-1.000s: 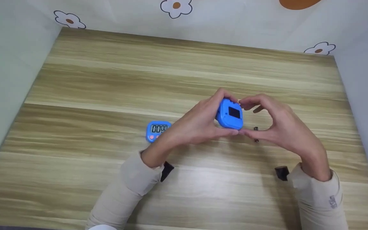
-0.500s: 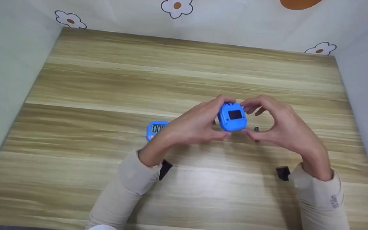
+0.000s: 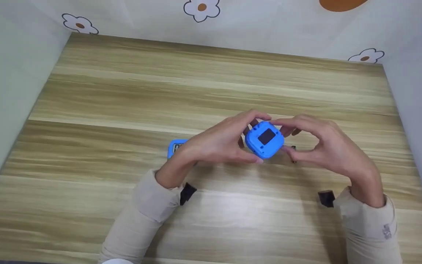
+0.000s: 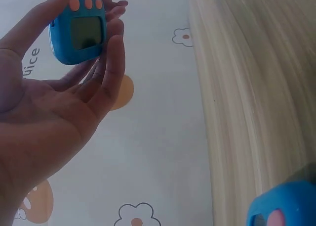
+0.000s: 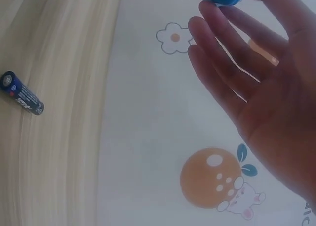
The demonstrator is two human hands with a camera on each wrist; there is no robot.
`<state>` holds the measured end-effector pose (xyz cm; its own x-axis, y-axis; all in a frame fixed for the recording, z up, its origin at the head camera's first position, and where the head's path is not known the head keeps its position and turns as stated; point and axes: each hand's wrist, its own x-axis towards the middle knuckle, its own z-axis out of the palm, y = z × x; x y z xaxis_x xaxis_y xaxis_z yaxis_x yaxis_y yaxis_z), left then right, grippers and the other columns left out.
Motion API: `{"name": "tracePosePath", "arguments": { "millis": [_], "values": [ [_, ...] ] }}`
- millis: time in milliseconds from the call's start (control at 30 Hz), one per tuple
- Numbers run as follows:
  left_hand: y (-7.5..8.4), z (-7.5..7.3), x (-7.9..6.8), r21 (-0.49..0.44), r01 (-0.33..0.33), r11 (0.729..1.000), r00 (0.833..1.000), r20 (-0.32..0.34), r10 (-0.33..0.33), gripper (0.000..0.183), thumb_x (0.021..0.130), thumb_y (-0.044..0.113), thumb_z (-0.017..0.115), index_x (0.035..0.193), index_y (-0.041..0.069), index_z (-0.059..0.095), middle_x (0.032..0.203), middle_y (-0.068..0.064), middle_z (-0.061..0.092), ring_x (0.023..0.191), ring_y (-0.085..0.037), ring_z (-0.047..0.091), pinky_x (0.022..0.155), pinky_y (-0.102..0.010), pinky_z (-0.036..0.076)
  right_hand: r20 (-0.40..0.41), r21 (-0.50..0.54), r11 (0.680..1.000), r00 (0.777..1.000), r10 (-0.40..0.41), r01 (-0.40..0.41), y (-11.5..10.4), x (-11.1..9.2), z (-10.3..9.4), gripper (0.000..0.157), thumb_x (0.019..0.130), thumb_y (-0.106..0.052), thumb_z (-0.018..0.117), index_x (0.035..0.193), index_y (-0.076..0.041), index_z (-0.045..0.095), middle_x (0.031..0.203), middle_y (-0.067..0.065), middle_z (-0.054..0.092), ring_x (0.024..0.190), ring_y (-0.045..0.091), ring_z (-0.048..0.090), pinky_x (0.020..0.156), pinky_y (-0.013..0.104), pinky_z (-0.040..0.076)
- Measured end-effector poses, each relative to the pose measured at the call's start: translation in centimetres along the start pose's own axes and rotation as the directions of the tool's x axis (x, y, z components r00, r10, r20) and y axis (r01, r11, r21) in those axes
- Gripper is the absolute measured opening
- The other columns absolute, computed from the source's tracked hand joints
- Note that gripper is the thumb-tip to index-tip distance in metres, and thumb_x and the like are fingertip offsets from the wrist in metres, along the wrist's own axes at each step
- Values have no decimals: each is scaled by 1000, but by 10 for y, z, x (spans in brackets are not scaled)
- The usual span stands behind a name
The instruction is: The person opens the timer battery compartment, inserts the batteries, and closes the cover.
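White backdrop (image 3: 269,29) with flower prints, standing behind the wood-grain tabletop (image 3: 123,84). Light sleeves (image 3: 141,216) reach in from the near edge, wrists bent inward.

Both hands on one blue timer (image 3: 265,150), raised above the tabletop, right of centre in the head view. Step in hand, as I judge it: a two-handed edge hold, back in sight. Best done with one hand firm while the other shifts its contact; letting both loosen together could drop it. Fingertips should keep to the rim, off the buttons (image 4: 89,3) and the dark patch (image 3: 267,136), so the back stays readable.

Pose: left hand (image 3: 222,143) curved about the timer's left side, index along the upper edge, thumb at the lower corner, a narrow hold on the rim. Right hand (image 3: 324,143) opposite, thumb and fingers closed on the right edge; remaining fingers loosely extended, palm well apart from the casing.

Held timer tilted, corner toward the person. Left wrist view gives its front: screen (image 4: 87,33) with no digits that I can make out.

Second blue timer (image 3: 174,146) on the tabletop, mostly hidden by the left wrist.

Smallest loose item: a battery (image 5: 22,93), lying on the tabletop near the right hand; worth keeping it clear of the thumb.
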<state>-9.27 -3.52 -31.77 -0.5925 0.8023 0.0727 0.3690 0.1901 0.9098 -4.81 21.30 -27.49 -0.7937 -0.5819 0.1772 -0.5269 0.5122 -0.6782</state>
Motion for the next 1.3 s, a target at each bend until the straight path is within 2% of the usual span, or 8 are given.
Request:
{"name": "tracePosePath", "arguments": {
  "millis": [100,200,367,467,633,767,1167,1300],
  "values": [
    [-1,4,1,42,38,998,997,-66,-35,80,74,25,88,136,8,41,124,-3,54,110,-14,52,90,-26,46,-33,-17,1000,999,-17,16,2,2,4,50,78,5,78,124,-5,64,108,0,69,93,14,62,84,23,49],
    [-1,10,3,95,118,989,981,-164,-101,83,69,33,90,131,9,41,119,-4,56,105,-14,54,89,-26,46,-57,-13,1000,998,-12,11,4,3,7,48,77,2,79,122,-3,64,112,1,68,95,15,62,82,23,49],
    [4,22,7,208,222,953,943,-293,-155,91,64,48,90,126,9,36,112,-6,58,95,-16,57,80,-26,48,-52,26,999,998,21,-20,16,1,12,65,72,-9,88,130,-6,58,125,-1,62,102,16,60,84,24,48],
    [5,26,10,250,231,940,935,-324,-144,92,63,52,88,126,9,36,112,-7,60,94,-16,58,77,-27,49,-64,-7,1000,998,13,-14,26,0,14,70,69,-14,90,131,-8,58,125,-1,62,100,15,60,83,23,48],
    [5,23,9,272,153,950,955,-288,-71,86,69,46,87,131,10,41,120,-4,58,102,-15,56,85,-30,48,-81,-53,998,997,11,-15,31,-1,14,70,67,-17,92,129,-10,61,122,-4,64,95,12,60,80,23,49],
    [4,18,6,233,95,968,969,-245,-36,77,73,37,87,131,10,45,121,-1,57,103,-13,55,88,-29,46,-89,-57,998,996,8,-14,26,0,12,69,66,-15,92,128,-8,62,119,-3,66,92,12,60,78,23,49],
    [2,15,5,149,115,982,967,-243,-76,84,67,45,88,130,11,45,119,-2,59,103,-13,56,88,-25,47,-71,-23,1000,997,8,-10,9,3,10,68,68,-10,90,129,-4,60,122,0,64,97,15,60,81,23,49],
    [1,16,6,-1,109,994,964,-243,-106,81,69,44,88,128,11,42,118,-3,58,103,-14,56,88,-26,49,-87,-26,1000,996,-5,3,6,5,11,69,67,-7,90,129,-3,59,123,2,64,98,18,60,80,23,49]
  ]
}}
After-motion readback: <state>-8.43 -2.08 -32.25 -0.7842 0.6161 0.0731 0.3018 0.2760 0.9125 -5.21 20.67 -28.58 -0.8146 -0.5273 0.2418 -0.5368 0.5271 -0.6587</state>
